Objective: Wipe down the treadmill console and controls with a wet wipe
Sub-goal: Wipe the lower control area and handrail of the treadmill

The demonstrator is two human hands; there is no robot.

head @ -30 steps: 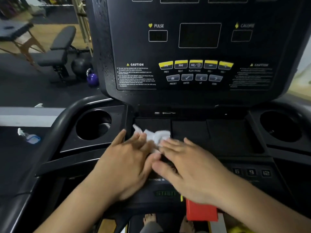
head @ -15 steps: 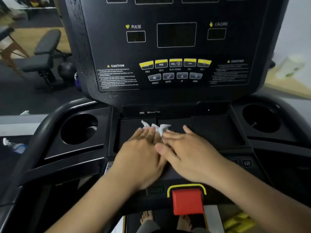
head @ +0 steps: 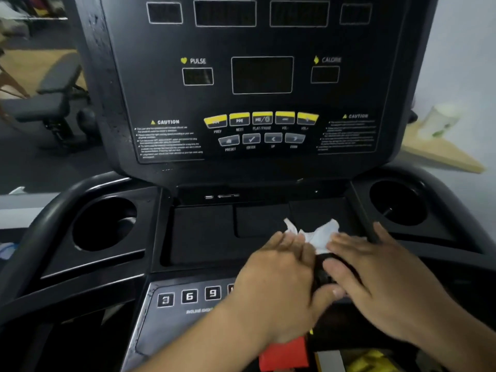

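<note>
Gym backdrop: weight bench [head: 53,87] beyond the console [head: 349,44].
Wet wipe [head: 319,234]: crumpled on the tray [head: 204,232], right of centre.
Left hand [head: 279,285]: flat, fingers straight, pressing it.
Right hand [head: 375,280]: likewise flat, pressing.
Handling: likely limp, light, damp; pin under fingertips.

We see our crumpled white wipe [head: 319,234], bunched on the black console [head: 204,232] tray, right of centre, near its front edge
</note>
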